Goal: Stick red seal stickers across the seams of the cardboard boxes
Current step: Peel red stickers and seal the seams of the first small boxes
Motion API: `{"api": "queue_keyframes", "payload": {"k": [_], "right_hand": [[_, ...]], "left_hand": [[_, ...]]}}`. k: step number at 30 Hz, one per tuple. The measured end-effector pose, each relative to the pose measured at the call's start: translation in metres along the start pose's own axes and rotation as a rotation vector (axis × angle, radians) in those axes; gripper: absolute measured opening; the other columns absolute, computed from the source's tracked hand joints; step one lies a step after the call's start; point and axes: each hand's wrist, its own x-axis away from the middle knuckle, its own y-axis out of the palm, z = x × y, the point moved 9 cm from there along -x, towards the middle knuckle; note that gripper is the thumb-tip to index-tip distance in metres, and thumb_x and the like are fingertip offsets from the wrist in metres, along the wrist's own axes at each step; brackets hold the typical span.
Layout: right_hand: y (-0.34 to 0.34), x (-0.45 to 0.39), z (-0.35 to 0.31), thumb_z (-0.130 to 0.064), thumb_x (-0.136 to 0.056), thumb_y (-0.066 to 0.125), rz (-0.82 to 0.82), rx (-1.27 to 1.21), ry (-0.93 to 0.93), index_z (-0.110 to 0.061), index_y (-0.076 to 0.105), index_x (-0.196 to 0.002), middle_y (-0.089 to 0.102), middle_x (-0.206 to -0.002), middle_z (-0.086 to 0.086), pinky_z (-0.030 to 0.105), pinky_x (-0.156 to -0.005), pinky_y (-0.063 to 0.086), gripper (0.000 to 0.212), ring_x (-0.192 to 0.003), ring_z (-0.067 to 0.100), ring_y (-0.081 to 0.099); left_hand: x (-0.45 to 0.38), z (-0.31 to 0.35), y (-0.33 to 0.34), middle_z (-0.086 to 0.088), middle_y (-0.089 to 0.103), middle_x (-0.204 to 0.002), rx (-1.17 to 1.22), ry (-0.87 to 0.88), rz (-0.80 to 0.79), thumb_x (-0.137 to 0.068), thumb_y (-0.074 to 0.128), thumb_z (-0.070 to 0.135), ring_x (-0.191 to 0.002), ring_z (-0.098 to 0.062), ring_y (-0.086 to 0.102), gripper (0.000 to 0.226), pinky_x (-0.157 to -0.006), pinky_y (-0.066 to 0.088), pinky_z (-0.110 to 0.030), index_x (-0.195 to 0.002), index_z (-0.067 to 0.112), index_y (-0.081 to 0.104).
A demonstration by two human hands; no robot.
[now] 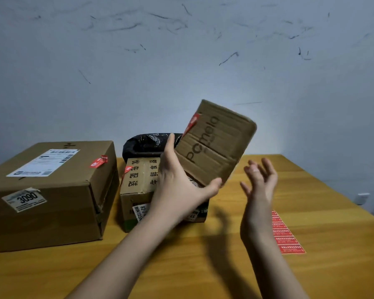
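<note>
- While the left hand (177, 186) grips a small cardboard box (216, 143) at its lower edge, thumb on the near side and fingers (170, 145) curled up behind it, the box is lifted off the worktop (203, 266) and tilted to the right.
- A red seal sticker (192, 121) sits across the upper left edge of this held box.
- Just right of the box, the right hand (260, 182) is raised with fingers spread and relaxed, holding nothing.
- Behind the left hand stands a medium box (136, 186) with printed characters and a red sticker (126, 169) on its top left edge.
- A black plastic bag (149, 143) lies behind it.
- At far left is a large box (48, 195) carrying a shipping label and a red sticker (98, 161).
- A sheet of red stickers (286, 234) lies on the worktop near right.
</note>
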Motion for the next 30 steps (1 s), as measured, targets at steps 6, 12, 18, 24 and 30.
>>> {"api": "queue_keyframes", "payload": {"k": [6, 12, 18, 24, 30], "right_hand": [[-0.008, -0.018, -0.061, -0.046, -0.084, 0.053, -0.043, 0.149, -0.279, -0.027, 0.04, -0.134, 0.051, -0.129, -0.009, 0.019, -0.094, 0.041, 0.054, -0.121, 0.0, 0.05], [0.014, -0.016, -0.081, -0.055, -0.075, 0.06, -0.276, 0.5, -0.413, -0.032, 0.037, -0.137, 0.044, -0.139, -0.009, 0.033, -0.109, 0.036, 0.07, -0.13, 0.0, 0.04], [0.024, -0.012, -0.07, -0.056, -0.07, 0.068, -0.467, 0.551, -0.365, -0.034, 0.035, -0.14, 0.041, -0.143, -0.015, 0.035, -0.112, 0.035, 0.08, -0.134, -0.002, 0.036], [0.026, -0.007, -0.076, -0.049, -0.079, 0.064, -0.41, 0.551, -0.496, -0.026, 0.044, -0.136, 0.047, -0.134, -0.016, 0.029, -0.103, 0.042, 0.065, -0.129, 0.002, 0.044], [0.025, -0.002, -0.076, -0.044, -0.083, 0.062, -0.376, 0.522, -0.526, -0.025, 0.047, -0.133, 0.048, -0.135, -0.01, 0.028, -0.102, 0.042, 0.056, -0.13, 0.009, 0.044]], "left_hand": [[0.012, 0.025, -0.011, -0.015, 0.035, -0.138, -0.473, 0.479, 0.172, -0.063, 0.064, 0.057, -0.13, -0.032, 0.037, 0.106, -0.114, 0.02, -0.029, -0.143, 0.008, 0.016], [0.023, 0.027, -0.008, -0.015, 0.034, -0.138, -0.529, 0.711, 0.192, -0.07, 0.075, 0.038, -0.134, -0.033, 0.037, 0.089, -0.115, 0.028, -0.043, -0.137, 0.007, 0.025], [0.03, 0.027, -0.015, -0.019, 0.032, -0.14, -0.638, 0.796, 0.19, -0.065, 0.083, 0.034, -0.136, -0.034, 0.033, 0.094, -0.113, 0.029, -0.044, -0.136, 0.009, 0.026], [0.034, 0.026, -0.02, -0.021, 0.033, -0.139, -0.646, 0.795, 0.181, -0.067, 0.081, 0.035, -0.136, -0.034, 0.033, 0.089, -0.11, 0.033, -0.044, -0.134, 0.01, 0.027], [0.035, 0.025, -0.023, -0.021, 0.032, -0.14, -0.64, 0.789, 0.197, -0.068, 0.081, 0.038, -0.134, -0.035, 0.036, 0.091, -0.113, 0.03, -0.045, -0.135, 0.011, 0.026]]}}
